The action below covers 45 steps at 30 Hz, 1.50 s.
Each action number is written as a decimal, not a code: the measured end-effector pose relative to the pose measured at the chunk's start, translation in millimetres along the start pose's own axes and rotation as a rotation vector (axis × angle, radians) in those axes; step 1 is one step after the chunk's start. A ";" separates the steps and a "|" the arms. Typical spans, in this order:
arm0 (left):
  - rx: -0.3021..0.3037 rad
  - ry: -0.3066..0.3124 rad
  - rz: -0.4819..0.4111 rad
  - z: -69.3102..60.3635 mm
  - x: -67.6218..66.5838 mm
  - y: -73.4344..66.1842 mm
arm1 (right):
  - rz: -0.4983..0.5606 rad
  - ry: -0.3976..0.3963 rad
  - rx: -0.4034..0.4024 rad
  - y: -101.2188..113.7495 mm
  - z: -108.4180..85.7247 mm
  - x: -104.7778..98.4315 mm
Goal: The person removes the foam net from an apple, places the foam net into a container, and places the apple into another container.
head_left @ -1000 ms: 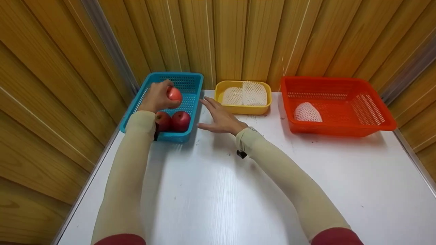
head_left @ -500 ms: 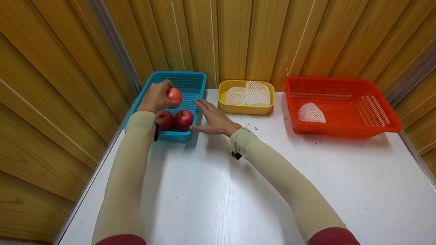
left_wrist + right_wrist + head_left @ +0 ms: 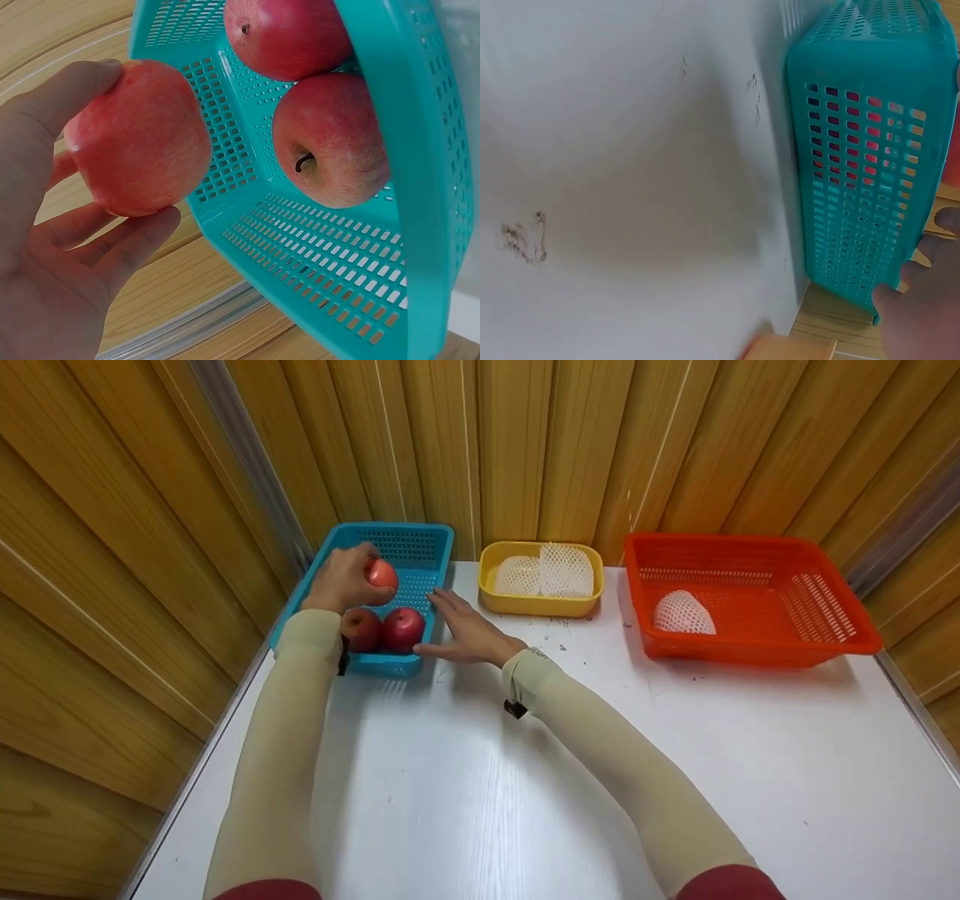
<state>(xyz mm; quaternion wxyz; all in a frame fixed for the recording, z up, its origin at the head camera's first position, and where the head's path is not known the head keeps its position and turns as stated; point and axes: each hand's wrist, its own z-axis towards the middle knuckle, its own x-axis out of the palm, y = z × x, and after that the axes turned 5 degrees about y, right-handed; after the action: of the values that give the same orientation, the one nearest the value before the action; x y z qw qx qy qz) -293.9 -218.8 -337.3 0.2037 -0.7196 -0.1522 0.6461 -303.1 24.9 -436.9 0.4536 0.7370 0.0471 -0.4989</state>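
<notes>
My left hand [image 3: 343, 578] grips a red apple [image 3: 142, 139] above the blue basket [image 3: 409, 534], with thumb and fingers curved around the fruit. Two more red apples [image 3: 403, 628] lie side by side at the basket's near end. In the left wrist view, one apple with a dark stem [image 3: 330, 142] faces the camera. My right hand [image 3: 472, 631] is at the basket's right side, fingers spread and straight, fingertips at the rim. The right wrist view shows its fingers near the basket's slotted wall [image 3: 859, 150]; firm contact is hard to tell.
A yellow tray [image 3: 536, 605] with white foam net sleeves [image 3: 566, 571] stands right of the blue basket. Farther right, a red basket [image 3: 757, 649] contains one white foam net [image 3: 682, 613]. Wood-patterned walls [image 3: 510, 450] bound the white table [image 3: 465, 810] at the back and sides.
My right hand has moved left, from beside the blue basket to its rim. The left hand keeps hold of the apple above the basket with little motion. The view has shifted slightly.
</notes>
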 end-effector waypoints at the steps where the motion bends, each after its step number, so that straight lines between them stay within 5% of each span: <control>1: -0.003 0.006 -0.007 1.6 1.2 -0.9 | 0.005 0.000 0.010 -0.9 -0.8 -0.1; 20: -0.064 0.119 -0.005 39.6 10.5 -8.8 | 0.033 0.039 0.084 11.1 -0.6 -4.8; 27: -0.083 0.166 0.013 55.4 27.5 -6.8 | 0.010 0.030 0.086 14.7 -2.4 -6.6; 35: -0.151 0.247 -0.049 43.1 24.9 -19.0 | 0.044 0.060 0.116 19.4 0.1 -0.9; 45: -0.164 0.275 -0.024 48.5 22.0 -25.0 | 0.058 0.040 0.127 15.4 -0.3 -4.8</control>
<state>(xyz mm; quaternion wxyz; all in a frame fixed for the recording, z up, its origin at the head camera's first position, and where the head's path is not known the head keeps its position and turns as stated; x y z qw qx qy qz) -338.3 -181.8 -348.2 0.1709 -0.8138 -0.1837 0.5242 -297.2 18.0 -423.6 0.4191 0.7752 0.0033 -0.4727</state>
